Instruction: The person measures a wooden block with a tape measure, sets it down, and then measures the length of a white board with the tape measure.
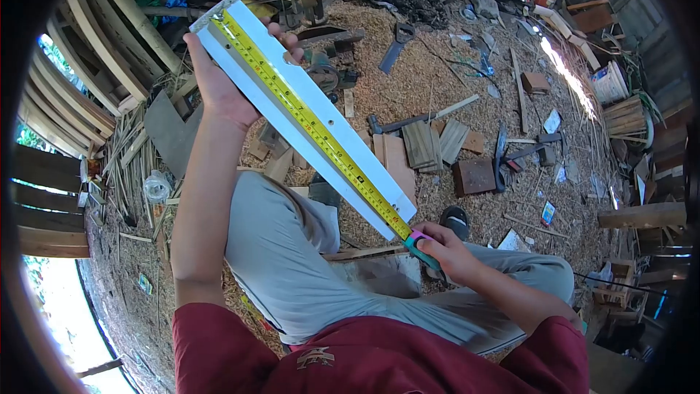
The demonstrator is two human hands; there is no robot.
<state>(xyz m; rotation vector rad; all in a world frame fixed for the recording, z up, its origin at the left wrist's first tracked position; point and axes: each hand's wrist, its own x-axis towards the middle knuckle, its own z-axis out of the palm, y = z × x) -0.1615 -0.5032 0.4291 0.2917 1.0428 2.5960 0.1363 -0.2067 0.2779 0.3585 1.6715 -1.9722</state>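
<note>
My left hand (227, 95) is closed around the far end of a long white board (354, 152), its thumb along one edge and fingertips showing at the other. The board slants down to the right above my knees and has several small holes and a notch in one edge. A yellow tape blade (306, 122) lies stretched along the board's length. Its far end sits at the board's worn upper end. At the lower end, my right hand (446, 249) grips the pink and teal tape measure (423, 246), thumb on top of the case.
Sawdust (430, 29) covers the ground. A handsaw (396, 49), a hammer (408, 122), wood blocks (472, 176) and offcuts (421, 144) lie ahead. A metal machine (321, 66) stands beyond my left hand. Planks (109, 36) lean at the left.
</note>
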